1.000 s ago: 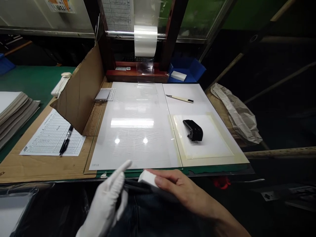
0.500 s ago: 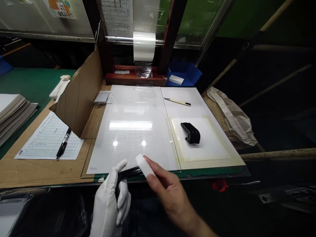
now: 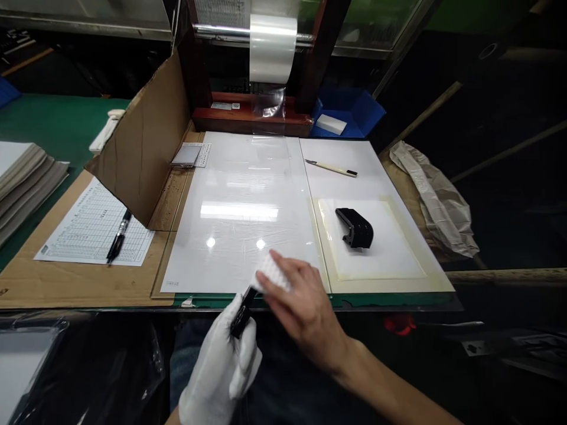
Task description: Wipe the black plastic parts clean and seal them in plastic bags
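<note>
My left hand (image 3: 224, 360), in a white glove, is wrapped round a small black part (image 3: 242, 314) in front of the table's near edge. Bare, my right hand (image 3: 305, 301) grips a white foam block (image 3: 273, 274) between thumb and fingers. The block touches the upper end of the black part, and my fingers hide some of it. A second black curved part (image 3: 355, 228) lies on a taped clear sheet on the right side of the work surface.
A craft knife (image 3: 331, 167) lies behind the second black part. A blue bin (image 3: 349, 112) with a white block stands at the back. To the left are a cardboard divider (image 3: 144, 141), a pen (image 3: 119, 239) on a form, and stacked paper (image 3: 26, 183).
The black part is now tilted more steeply in my left hand. My right hand has turned, its back now facing up, with the white block flatter. The view has shifted somewhat.
</note>
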The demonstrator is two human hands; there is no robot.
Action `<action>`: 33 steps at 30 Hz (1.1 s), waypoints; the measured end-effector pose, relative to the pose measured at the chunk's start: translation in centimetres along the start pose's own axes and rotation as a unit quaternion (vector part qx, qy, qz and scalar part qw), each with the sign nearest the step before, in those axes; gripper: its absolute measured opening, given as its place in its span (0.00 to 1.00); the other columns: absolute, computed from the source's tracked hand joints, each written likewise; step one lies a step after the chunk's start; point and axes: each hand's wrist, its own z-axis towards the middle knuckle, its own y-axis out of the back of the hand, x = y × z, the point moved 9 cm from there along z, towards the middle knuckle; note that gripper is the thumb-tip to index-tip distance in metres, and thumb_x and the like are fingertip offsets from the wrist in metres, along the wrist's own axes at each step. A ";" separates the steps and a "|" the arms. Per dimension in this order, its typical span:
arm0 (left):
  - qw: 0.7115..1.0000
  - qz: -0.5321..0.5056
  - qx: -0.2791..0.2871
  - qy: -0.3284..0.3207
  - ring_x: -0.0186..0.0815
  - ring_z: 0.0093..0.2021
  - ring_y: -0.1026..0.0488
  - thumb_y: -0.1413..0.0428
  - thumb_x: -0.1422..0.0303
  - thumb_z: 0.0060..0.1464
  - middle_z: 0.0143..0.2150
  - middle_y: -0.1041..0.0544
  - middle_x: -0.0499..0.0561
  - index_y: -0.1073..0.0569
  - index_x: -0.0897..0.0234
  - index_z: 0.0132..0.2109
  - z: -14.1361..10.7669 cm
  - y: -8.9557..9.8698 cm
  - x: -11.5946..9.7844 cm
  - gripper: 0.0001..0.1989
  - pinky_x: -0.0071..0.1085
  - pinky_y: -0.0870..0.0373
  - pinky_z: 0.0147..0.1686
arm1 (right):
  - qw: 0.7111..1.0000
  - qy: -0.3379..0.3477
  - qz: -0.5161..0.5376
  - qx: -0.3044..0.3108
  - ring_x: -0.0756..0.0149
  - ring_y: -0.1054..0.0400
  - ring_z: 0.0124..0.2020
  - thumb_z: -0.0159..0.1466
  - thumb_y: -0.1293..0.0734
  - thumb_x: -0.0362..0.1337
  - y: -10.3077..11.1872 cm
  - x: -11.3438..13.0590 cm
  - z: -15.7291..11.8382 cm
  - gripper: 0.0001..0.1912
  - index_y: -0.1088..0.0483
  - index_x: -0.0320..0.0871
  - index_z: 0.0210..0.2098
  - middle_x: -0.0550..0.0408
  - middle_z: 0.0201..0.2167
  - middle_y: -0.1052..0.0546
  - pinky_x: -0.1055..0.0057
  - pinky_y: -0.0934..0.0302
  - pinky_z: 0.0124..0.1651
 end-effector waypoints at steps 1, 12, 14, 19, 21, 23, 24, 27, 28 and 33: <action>1.000 -0.001 0.001 -0.001 0.25 0.09 0.49 0.41 0.53 0.57 0.11 0.42 0.39 0.26 0.62 0.31 0.2 0.2 0.2 0.16 0.24 0.50 0.10 | 1.000 0.012 -0.003 0.008 0.50 0.38 0.59 0.71 0.37 0.31 -0.3 0.3 -0.1 0.20 0.31 0.48 0.61 0.39 0.65 0.34 0.48 0.34 0.52; 0.997 -0.056 0.045 0.038 0.23 0.08 0.53 0.39 0.56 0.54 0.08 0.47 0.38 0.31 0.62 0.26 0.1 -0.1 0.7 0.17 0.20 0.52 0.10 | 0.998 -0.041 0.033 0.040 0.52 0.37 0.56 0.71 0.36 0.34 -0.7 -1.3 0.0 0.21 0.33 0.49 0.63 0.42 0.65 0.32 0.51 0.33 0.51; 0.997 -0.055 0.053 0.034 0.22 0.08 0.53 0.37 0.56 0.52 0.07 0.46 0.38 0.30 0.62 0.26 0.1 0.0 0.7 0.17 0.19 0.52 0.09 | 0.997 -0.045 0.037 0.053 0.52 0.38 0.57 0.72 0.36 0.34 -0.8 -1.4 0.0 0.21 0.32 0.49 0.63 0.42 0.65 0.33 0.50 0.34 0.52; 0.999 -0.026 0.036 0.009 0.23 0.08 0.52 0.35 0.60 0.50 0.08 0.46 0.36 0.24 0.64 0.40 0.2 1.5 1.0 0.14 0.19 0.50 0.09 | 0.994 -0.049 0.056 0.075 0.53 0.37 0.56 0.72 0.36 0.35 -0.7 -1.4 0.0 0.20 0.32 0.49 0.63 0.43 0.66 0.33 0.51 0.34 0.53; 1.000 -0.010 0.018 0.002 0.24 0.08 0.52 0.35 0.62 0.50 0.08 0.46 0.36 0.23 0.64 0.44 0.3 2.0 1.1 0.15 0.20 0.49 0.10 | 0.994 -0.041 0.056 0.081 0.53 0.37 0.56 0.72 0.36 0.35 -0.6 -1.3 0.0 0.20 0.32 0.50 0.63 0.44 0.66 0.34 0.50 0.34 0.53; 1.000 0.003 0.005 -0.001 0.25 0.08 0.52 0.34 0.61 0.48 0.08 0.47 0.36 0.23 0.64 0.43 0.4 2.2 1.0 0.17 0.21 0.49 0.09 | 0.994 -0.019 0.061 0.093 0.53 0.37 0.56 0.72 0.37 0.34 -0.7 -1.0 0.0 0.20 0.32 0.52 0.63 0.45 0.66 0.34 0.50 0.34 0.53; 1.000 0.009 0.001 0.002 0.25 0.08 0.52 0.34 0.60 0.48 0.08 0.47 0.36 0.23 0.63 0.43 0.4 2.2 1.0 0.17 0.21 0.50 0.09 | 0.994 -0.027 0.061 0.091 0.53 0.36 0.56 0.72 0.37 0.35 -0.6 -1.3 0.0 0.20 0.32 0.52 0.63 0.45 0.66 0.33 0.50 0.34 0.53; 1.000 0.015 -0.001 0.022 0.24 0.08 0.53 0.34 0.56 0.48 0.07 0.49 0.36 0.22 0.63 0.39 0.3 1.9 1.1 0.17 0.20 0.51 0.10 | 0.991 -0.052 0.072 0.096 0.54 0.37 0.57 0.73 0.38 0.37 -0.4 -1.9 0.1 0.20 0.33 0.51 0.64 0.45 0.66 0.33 0.50 0.34 0.54; 0.999 0.015 0.001 0.030 0.24 0.08 0.53 0.34 0.54 0.49 0.07 0.49 0.36 0.23 0.63 0.37 0.3 1.8 1.2 0.17 0.20 0.51 0.10 | 0.989 -0.040 0.088 0.110 0.54 0.37 0.58 0.73 0.38 0.37 -0.5 -1.6 0.2 0.21 0.33 0.52 0.64 0.46 0.67 0.34 0.49 0.35 0.56; 0.999 0.027 0.028 0.014 0.24 0.08 0.53 0.36 0.52 0.52 0.07 0.48 0.39 0.21 0.64 0.36 -0.2 1.6 0.6 0.18 0.22 0.52 0.11 | 0.914 -0.203 0.304 0.176 0.57 0.38 0.64 0.74 0.38 0.45 -0.4 -4.0 0.0 0.21 0.34 0.55 0.64 0.52 0.66 0.32 0.49 0.45 0.67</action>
